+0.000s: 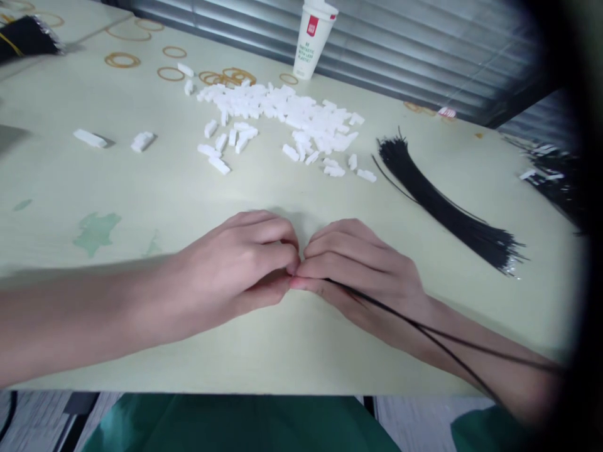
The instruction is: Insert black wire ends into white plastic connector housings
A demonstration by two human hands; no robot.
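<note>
My right hand (370, 263) is closed in a pinch on two thin black wires (393, 309), which trail back over my right wrist toward the lower right. My left hand (240, 260) meets it fingertip to fingertip, just above the table's near part. Its fingers are pinched together too, but what lies between them is hidden by the fingers. Beyond my hands lies a loose pile of small white plastic connector housings (287, 108). A bundle of black wires (443, 204) rests on the table to the right of my right hand.
A paper cup (311, 47) stands at the back by the window blinds (400, 50). Tan rubber bands (122, 59) are scattered along the far side. More black wires lie at the far left (28, 39) and, with white pieces on them, at the right edge (556, 176).
</note>
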